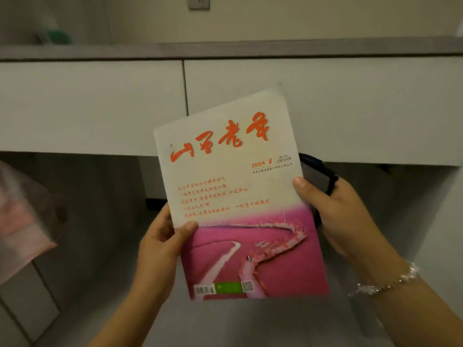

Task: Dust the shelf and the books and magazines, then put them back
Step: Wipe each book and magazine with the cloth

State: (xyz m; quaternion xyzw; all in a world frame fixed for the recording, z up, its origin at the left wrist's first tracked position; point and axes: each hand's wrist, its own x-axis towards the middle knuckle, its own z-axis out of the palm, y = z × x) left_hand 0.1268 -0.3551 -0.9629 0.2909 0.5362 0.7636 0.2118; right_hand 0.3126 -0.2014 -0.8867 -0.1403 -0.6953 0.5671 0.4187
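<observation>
A magazine [233,186] with a white top, red brush lettering and a pink photo on its lower half is held up in front of me, tilted slightly. My left hand [160,244] grips its left edge, thumb on the cover. My right hand [335,214] grips the right edge, thumb on the cover, and a dark strap or cloth [323,171] sits looped over its fingers behind the magazine. What that dark thing is I cannot tell.
White cabinet drawers [92,103] under a grey countertop [225,50] stand ahead, with an open recess below. A blurred pink object [22,216] hangs at the left edge. A wall socket [198,2] is at the top. A bead bracelet [385,281] circles my right wrist.
</observation>
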